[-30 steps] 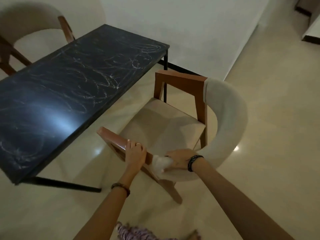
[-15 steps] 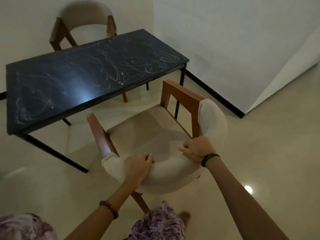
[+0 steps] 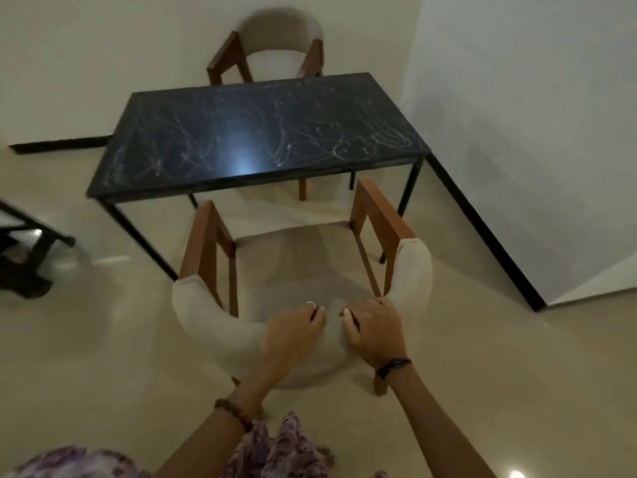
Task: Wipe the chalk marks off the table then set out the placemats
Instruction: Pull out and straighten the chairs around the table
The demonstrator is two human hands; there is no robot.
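Both hands slid together onto the near chair's [image 3: 300, 270] padded back, chair now squared to the table [image 3: 262, 143].
Left hand [image 3: 293, 331] and right hand [image 3: 375, 331] gripped that backrest; chalk marks [image 3: 344, 139] covered the tabletop beyond.

Views: one, head-worn, wide-angle. Position: high, behind the near chair [image 3: 303, 270]. Facing: forward and steeply down, toward the wall corner. Nearest: both forearms entering from the bottom edge, left hand [image 3: 293, 334] and right hand [image 3: 375, 331] on the chair's backrest. Middle distance: counter [image 3: 262, 139], seen lengthwise across the frame. Farthest: second chair [image 3: 279, 46] against the wall. Straight lines bow toward the edges. No second view to overlap.
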